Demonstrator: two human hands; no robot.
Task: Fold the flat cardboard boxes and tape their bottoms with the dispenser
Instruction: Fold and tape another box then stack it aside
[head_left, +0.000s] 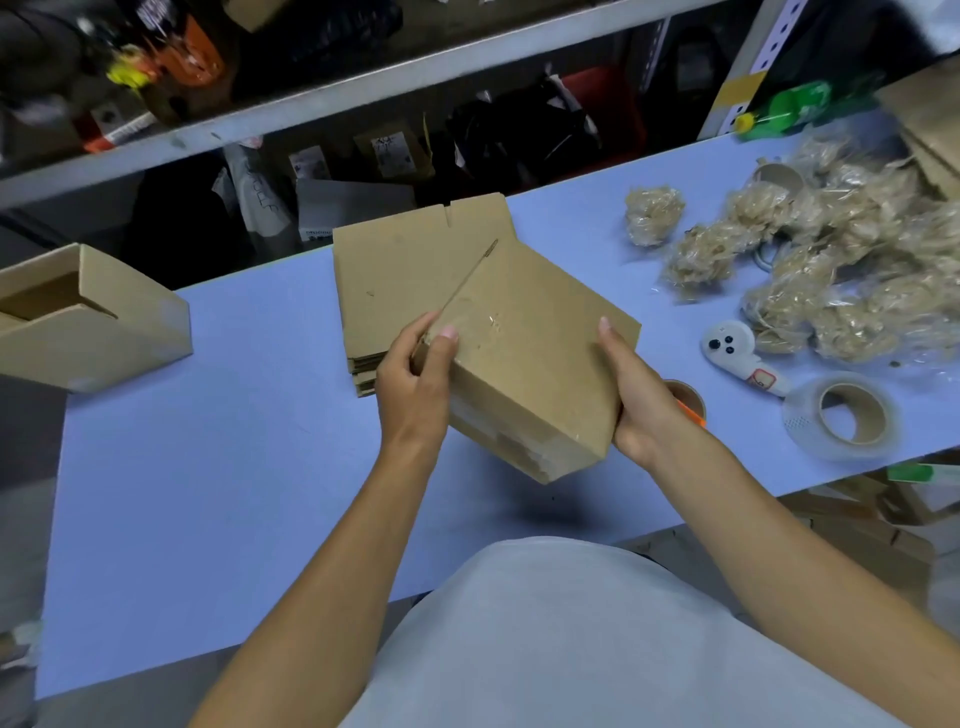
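Note:
I hold a folded brown cardboard box (524, 358) tilted above the blue table (208, 467), its closed bottom flaps facing up with a seam between them. My left hand (413, 395) grips its left edge, thumb on the top face. My right hand (636, 400) grips its right side from beneath. Behind the box lies a stack of flat cardboard boxes (400, 280). An orange tape dispenser (688, 402) shows only partly behind my right wrist. A roll of clear tape (844, 415) lies to the right.
A folded box (93, 317) lies on its side at the table's left edge. Crumpled wads of used tape (831, 260) cover the right side, with a white handheld device (743, 358) beside them. Cluttered shelves (363, 88) rise behind the table.

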